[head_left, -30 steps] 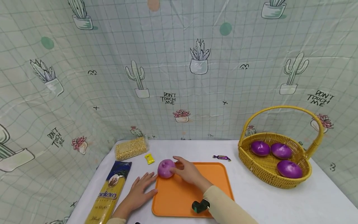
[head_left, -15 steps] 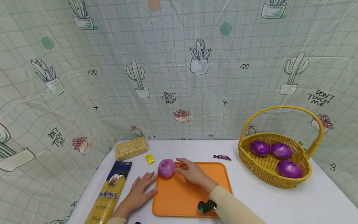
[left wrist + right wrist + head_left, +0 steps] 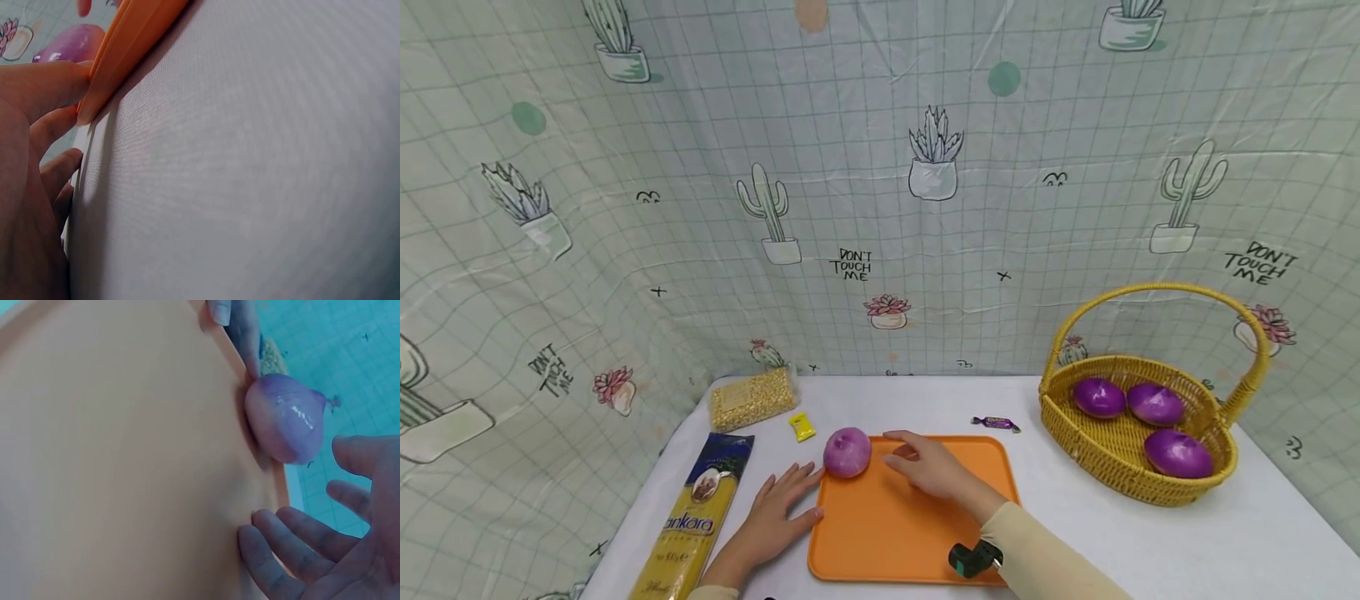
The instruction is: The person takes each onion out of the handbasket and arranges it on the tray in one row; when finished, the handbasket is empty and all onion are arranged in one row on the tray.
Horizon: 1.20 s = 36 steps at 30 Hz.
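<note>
A purple onion point(image 3: 847, 452) sits on the far left corner of the orange tray point(image 3: 887, 533), which lies on the white tabletop point(image 3: 1097, 533). The right hand point(image 3: 934, 468) hovers above the tray just right of the onion, fingers spread and relaxed, holding nothing and clear of the onion. The left hand point(image 3: 775, 512) lies flat on the tabletop, fingers straight, touching the tray's left edge. A yellow basket point(image 3: 1120, 454) containing three more purple onions stands well apart on the right.
</note>
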### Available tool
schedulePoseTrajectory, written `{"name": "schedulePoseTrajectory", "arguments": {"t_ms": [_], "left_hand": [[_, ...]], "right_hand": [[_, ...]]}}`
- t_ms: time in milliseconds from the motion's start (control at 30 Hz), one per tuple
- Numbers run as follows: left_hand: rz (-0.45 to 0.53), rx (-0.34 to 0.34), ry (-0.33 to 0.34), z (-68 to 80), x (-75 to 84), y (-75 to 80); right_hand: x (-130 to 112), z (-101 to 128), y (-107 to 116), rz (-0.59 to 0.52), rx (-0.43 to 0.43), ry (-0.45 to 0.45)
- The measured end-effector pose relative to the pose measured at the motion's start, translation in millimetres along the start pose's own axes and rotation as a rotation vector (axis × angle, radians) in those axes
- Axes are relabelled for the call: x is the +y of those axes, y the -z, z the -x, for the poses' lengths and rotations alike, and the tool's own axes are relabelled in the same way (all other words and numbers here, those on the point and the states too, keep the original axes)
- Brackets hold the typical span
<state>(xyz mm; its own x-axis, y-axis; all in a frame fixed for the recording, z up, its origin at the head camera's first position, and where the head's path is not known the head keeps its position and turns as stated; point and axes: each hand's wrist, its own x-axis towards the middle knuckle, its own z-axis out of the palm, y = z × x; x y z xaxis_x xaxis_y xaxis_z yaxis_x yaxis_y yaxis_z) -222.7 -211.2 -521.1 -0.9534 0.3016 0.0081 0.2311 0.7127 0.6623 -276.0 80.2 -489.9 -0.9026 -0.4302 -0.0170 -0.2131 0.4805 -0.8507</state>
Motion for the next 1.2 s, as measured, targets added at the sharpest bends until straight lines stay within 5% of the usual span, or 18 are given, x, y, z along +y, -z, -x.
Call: {"name": "schedulePoseTrajectory", "arguments": {"t_ms": [1200], "left_hand": [[0.002,0.004,0.002,0.4,-2.0,-1.5]], "right_hand": [[23.1,41.8,43.1,-0.039,-0.035,-0.001]]}}
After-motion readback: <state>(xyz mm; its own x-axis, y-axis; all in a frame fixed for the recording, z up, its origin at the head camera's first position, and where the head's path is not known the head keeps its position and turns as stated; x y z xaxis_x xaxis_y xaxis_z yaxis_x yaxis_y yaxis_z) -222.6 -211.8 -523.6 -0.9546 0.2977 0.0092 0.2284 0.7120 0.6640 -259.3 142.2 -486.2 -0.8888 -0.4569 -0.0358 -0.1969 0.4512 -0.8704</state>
